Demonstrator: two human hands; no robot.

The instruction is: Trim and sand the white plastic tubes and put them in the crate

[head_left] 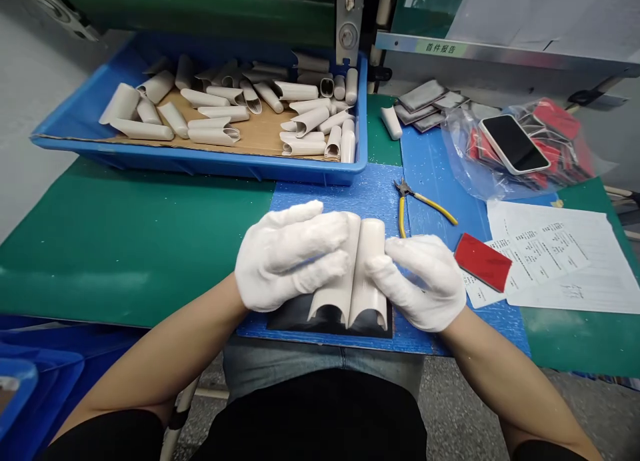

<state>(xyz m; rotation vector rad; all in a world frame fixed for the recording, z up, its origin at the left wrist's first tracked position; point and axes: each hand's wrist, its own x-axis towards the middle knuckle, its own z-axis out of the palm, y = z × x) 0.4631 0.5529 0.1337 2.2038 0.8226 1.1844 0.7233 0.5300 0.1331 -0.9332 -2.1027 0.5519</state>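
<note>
Two glossy off-white plastic shells, a left shell [333, 291] and a right shell [369, 267], lie side by side with their long edges together. Their scooped ends face me. Under them is a black pad [293, 314] near the table's front edge. My left hand [293, 254], in a white glove, lies with its fingers across the left shell, gripping it from its outer side. My right hand [425, 277], gloved too, holds the right shell by its outer edge between thumb and fingers. The undersides of both shells are hidden.
A blue bin [200, 164] of similar shells stands behind. Yellow-handled cutters [420, 199], a red sanding pad [483, 261] and printed sheets [575, 267] lie to the right. Farther back are a phone [515, 144] on a plastic bag [465, 164], grey pads [425, 101] and a single shell [391, 123].
</note>
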